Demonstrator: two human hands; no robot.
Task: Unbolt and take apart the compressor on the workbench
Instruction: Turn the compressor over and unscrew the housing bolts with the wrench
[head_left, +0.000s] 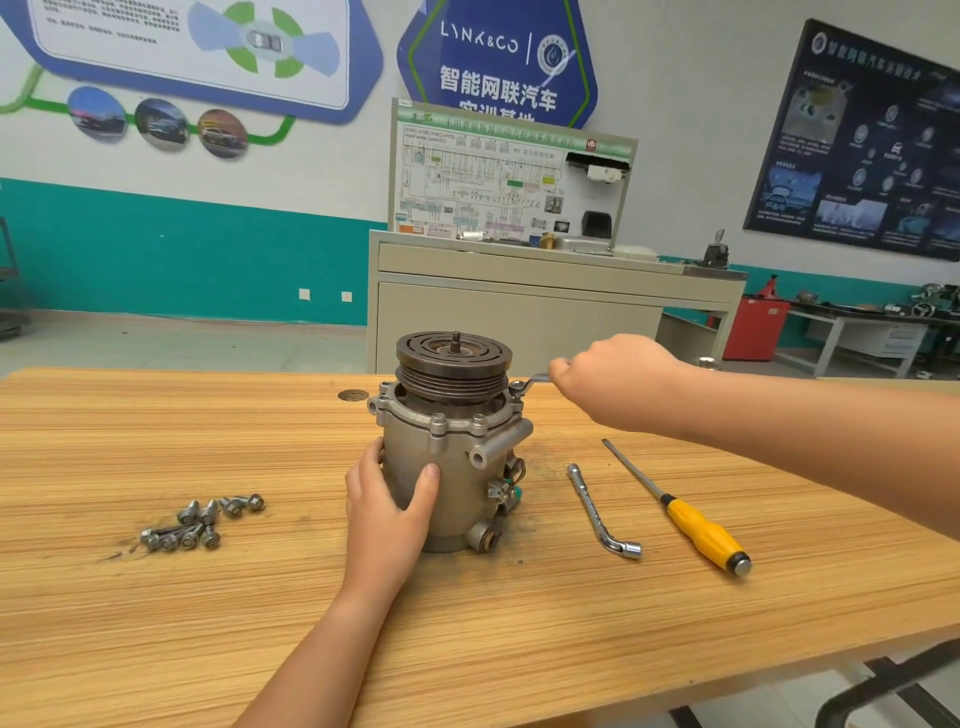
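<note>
A grey metal compressor (457, 467) stands upright in the middle of the wooden workbench (208, 613), its dark grooved pulley (453, 358) on top. My left hand (387, 506) grips the housing from the near left, thumb across the front. My right hand (610, 376) holds the handle of a small wrench (535, 380) whose head sits on a bolt (517, 385) at the flange's right rim. Two bolts (460, 420) show at the flange front.
Several loose bolts (200, 522) lie in a heap left of the compressor. An L-shaped socket wrench (600, 512) and a yellow-handled screwdriver (696, 527) lie on the right. A cream training cabinet (519, 312) stands behind the bench.
</note>
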